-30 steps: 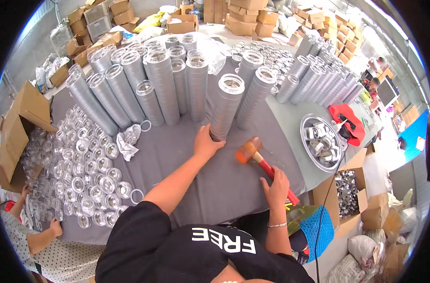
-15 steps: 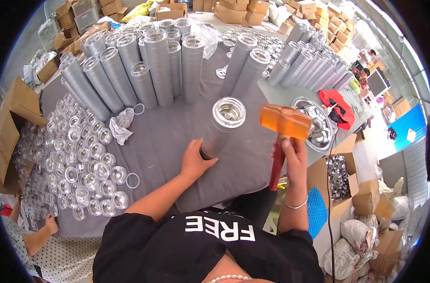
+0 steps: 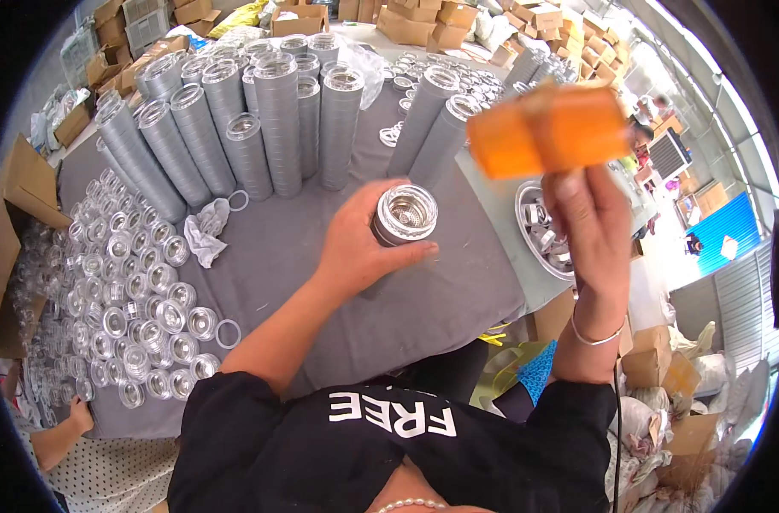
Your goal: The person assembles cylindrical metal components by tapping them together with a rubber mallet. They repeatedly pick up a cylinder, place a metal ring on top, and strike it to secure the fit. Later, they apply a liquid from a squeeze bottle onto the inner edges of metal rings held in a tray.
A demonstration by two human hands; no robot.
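My left hand (image 3: 364,239) is wrapped round the upper part of a grey cylindrical stack (image 3: 406,214), just under its clear ring-shaped top piece. Inside that top shows a ridged metallic centre. My thumb lies along the near side, while the fingers behind are partly hidden. Raised at the right, my right hand (image 3: 593,218) grips a mallet (image 3: 547,132) with a translucent orange head, blurred by motion. Its handle is mostly hidden by the hand. The mallet is apart from the stack.
Tall grey stacks (image 3: 276,128) stand along the back. Many clear round pieces (image 3: 146,308) cover the left, by a crumpled white paper (image 3: 205,232) and a loose ring (image 3: 228,333). A metal bowl (image 3: 526,231) sits at right. A co-worker's hand (image 3: 80,417) rests at the lower left.
My right hand has lifted the mallet up and to the right. My left hand has slid from the stack's lower part to near its top, and the stack appears more upright.
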